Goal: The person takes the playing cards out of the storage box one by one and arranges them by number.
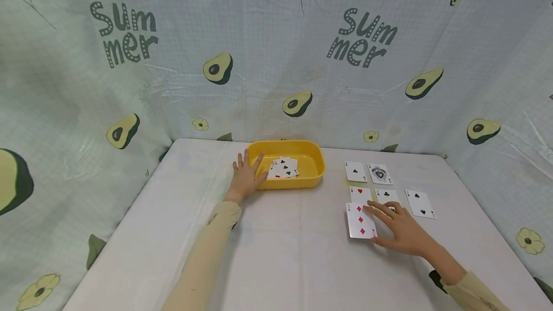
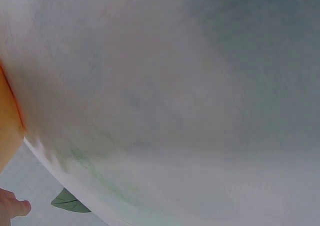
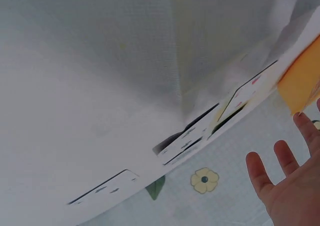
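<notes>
My right hand (image 1: 399,228) pinches a three of diamonds (image 1: 359,224) at its right side, between thumb and fingers. The card is face up, tilted a little, and covers the lower part of a hearts card (image 1: 360,193). Beneath the fingers lies a clubs card (image 1: 386,197), partly hidden. My left hand (image 1: 247,177) rests at the left end of a yellow tray (image 1: 317,169), fingers spread over the rim. Inside the tray is a loose pile of playing cards (image 1: 283,168). Only fingertips of the left hand (image 2: 12,206) show in the left wrist view.
Behind the hearts and clubs cards lie an ace of clubs (image 1: 355,172) and an ace of spades (image 1: 379,174). A two of spades (image 1: 420,204) lies to the right. The white tabletop (image 1: 276,253) meets a patterned cloth backdrop (image 1: 259,28) at the back and sides.
</notes>
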A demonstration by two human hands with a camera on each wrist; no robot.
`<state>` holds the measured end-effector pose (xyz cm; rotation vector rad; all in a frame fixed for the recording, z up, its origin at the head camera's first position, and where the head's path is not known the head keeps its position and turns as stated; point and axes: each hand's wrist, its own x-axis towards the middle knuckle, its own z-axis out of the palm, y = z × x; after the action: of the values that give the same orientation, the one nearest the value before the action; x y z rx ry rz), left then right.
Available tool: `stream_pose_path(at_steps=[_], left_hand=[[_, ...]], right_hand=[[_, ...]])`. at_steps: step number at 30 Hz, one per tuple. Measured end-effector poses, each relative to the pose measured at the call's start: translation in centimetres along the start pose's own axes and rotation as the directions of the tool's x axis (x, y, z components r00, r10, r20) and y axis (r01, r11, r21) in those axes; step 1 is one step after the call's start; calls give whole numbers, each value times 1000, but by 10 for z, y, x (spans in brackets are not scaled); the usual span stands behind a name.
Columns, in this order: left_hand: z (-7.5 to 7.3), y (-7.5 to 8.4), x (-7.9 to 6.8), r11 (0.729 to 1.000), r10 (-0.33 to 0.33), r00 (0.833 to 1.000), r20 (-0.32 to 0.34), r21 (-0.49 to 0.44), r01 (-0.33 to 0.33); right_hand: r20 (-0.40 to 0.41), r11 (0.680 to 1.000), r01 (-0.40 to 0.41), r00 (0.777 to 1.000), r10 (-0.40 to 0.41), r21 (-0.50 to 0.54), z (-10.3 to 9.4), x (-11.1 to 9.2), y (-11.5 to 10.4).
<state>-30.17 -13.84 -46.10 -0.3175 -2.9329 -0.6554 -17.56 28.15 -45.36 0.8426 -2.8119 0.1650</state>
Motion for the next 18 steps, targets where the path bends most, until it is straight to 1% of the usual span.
stream_pose_path(at_steps=[7, 15, 18], left_hand=[[1, -1, 0, 1000, -6, 1000, -2, 14, 6], [1, -1, 0, 1000, 3, 1000, 2, 12, -3], [1, -1, -1, 1000, 2, 1000, 0, 11, -2]], right_hand=[[-19, 999, 35, 999, -36, -31, 6, -10, 4], [31, 1000, -4, 1000, 5, -11, 8, -22, 5], [35, 1000, -5, 999, 5, -5, 10, -25, 5]])
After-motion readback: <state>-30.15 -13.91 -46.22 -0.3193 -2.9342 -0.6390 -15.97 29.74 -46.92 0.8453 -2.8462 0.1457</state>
